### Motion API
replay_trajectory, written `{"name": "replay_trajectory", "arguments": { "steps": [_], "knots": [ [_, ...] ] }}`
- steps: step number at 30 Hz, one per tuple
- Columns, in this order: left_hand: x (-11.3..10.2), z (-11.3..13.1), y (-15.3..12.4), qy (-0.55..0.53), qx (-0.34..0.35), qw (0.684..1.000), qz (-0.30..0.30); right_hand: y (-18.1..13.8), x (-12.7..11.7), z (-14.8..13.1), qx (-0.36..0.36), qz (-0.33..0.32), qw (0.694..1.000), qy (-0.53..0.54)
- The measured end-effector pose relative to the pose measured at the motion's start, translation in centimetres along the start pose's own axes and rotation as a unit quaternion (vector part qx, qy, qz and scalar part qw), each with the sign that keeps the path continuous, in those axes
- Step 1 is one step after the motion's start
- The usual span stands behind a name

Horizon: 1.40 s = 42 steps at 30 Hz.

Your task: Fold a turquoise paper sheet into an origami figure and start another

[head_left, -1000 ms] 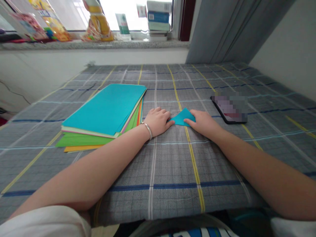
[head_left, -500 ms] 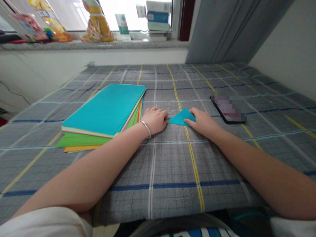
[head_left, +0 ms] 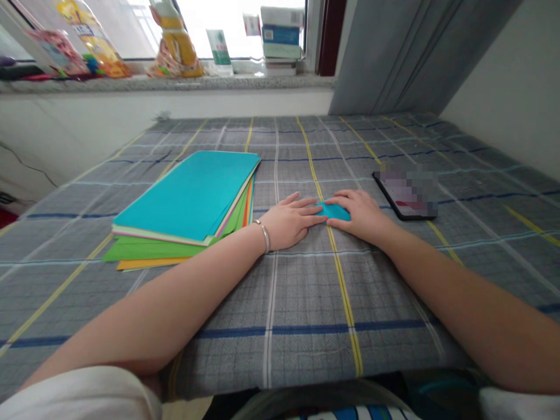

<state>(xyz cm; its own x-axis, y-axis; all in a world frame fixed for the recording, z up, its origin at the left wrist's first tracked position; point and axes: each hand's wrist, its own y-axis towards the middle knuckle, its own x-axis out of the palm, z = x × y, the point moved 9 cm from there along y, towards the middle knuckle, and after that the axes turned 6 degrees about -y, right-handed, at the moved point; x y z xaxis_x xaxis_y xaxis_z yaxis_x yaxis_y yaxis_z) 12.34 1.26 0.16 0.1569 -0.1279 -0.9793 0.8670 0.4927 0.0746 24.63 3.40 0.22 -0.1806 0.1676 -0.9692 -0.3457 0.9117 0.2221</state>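
A small piece of folded blue paper [head_left: 337,212] lies on the checked cloth between my two hands. My left hand [head_left: 290,221], with a silver bangle at its wrist, rests flat and stretched out; its fingertips cover the paper's left part. From the other side my right hand [head_left: 362,213] grips the paper's right part between thumb and fingers. Much of the paper's outline is hidden under the fingers. Left of my hands sits a stack of coloured paper [head_left: 192,192], blue on top, with green and orange sheets sticking out below.
A phone [head_left: 406,195] with a blurred screen lies to the right of my right hand. The checked cloth [head_left: 306,291] covers the table. At the back, bottles, packets and boxes stand on a window sill [head_left: 175,84], and a grey curtain [head_left: 402,52] hangs at the right.
My left hand has moved right, from the paper's left tip onto the paper, and its curled fingers have straightened. Less of the paper shows now. My right hand stays nearly in place.
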Motion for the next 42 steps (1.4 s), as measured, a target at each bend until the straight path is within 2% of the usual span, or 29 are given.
{"name": "replay_trajectory", "arguments": {
  "steps": [5, 8, 11, 17, 23, 26, 28, 30, 32, 34, 36, 39, 42],
  "knots": [
    [0.1, 0.2, -0.2, -0.003, 0.02, 1.0, -0.02, -0.4, 1.4, 1.9, 0.005, -0.076, 0.997, -0.011],
    [0.0, -0.1, -0.1, -0.031, 0.022, 0.999, -0.005, -0.8, 2.4, 2.7, -0.003, -0.127, 0.992, -0.02],
    [-0.2, -0.3, 0.0, -0.075, 0.022, 0.997, 0.024, -1.1, 2.8, 2.9, -0.013, -0.146, 0.989, -0.03],
    [-0.6, -0.8, -0.1, -0.118, 0.003, 0.991, 0.07, -1.5, 2.2, 1.8, -0.018, -0.108, 0.993, -0.052],
    [-1.5, -3.2, -0.3, -0.137, -0.094, 0.976, 0.139, -1.4, 0.0, -0.8, -0.068, -0.057, 0.992, -0.09],
    [-1.8, -4.7, -0.7, -0.211, -0.147, 0.949, 0.181, -1.0, -1.0, -1.8, -0.079, -0.043, 0.992, -0.085],
    [-1.9, -6.0, -1.2, -0.299, -0.195, 0.908, 0.221, -0.8, -1.3, -2.1, -0.073, -0.034, 0.995, -0.056],
    [-1.6, -7.0, -1.7, -0.39, -0.234, 0.853, 0.256, -0.6, -1.6, -2.0, -0.048, -0.012, 0.999, -0.003],
    [-1.4, -7.4, -1.8, -0.455, -0.25, 0.806, 0.285, -0.4, -1.8, -1.6, -0.008, 0.01, 0.997, 0.075],
    [-1.3, -7.3, -1.6, -0.493, -0.24, 0.779, 0.305, -0.4, -1.5, -1.2, 0.033, 0.018, 0.986, 0.165],
    [-1.1, -6.7, -1.1, -0.504, -0.221, 0.779, 0.3, -0.3, -1.0, -1.0, 0.07, 0.011, 0.966, 0.247],
    [-0.6, -5.7, -0.5, -0.488, -0.204, 0.804, 0.272, -0.5, 0.4, -0.7, 0.134, -0.025, 0.928, 0.347],
    [-0.3, -5.1, -0.4, -0.468, -0.206, 0.816, 0.269, -0.6, 1.2, -1.2, 0.137, -0.057, 0.9, 0.409]
  ]
}}
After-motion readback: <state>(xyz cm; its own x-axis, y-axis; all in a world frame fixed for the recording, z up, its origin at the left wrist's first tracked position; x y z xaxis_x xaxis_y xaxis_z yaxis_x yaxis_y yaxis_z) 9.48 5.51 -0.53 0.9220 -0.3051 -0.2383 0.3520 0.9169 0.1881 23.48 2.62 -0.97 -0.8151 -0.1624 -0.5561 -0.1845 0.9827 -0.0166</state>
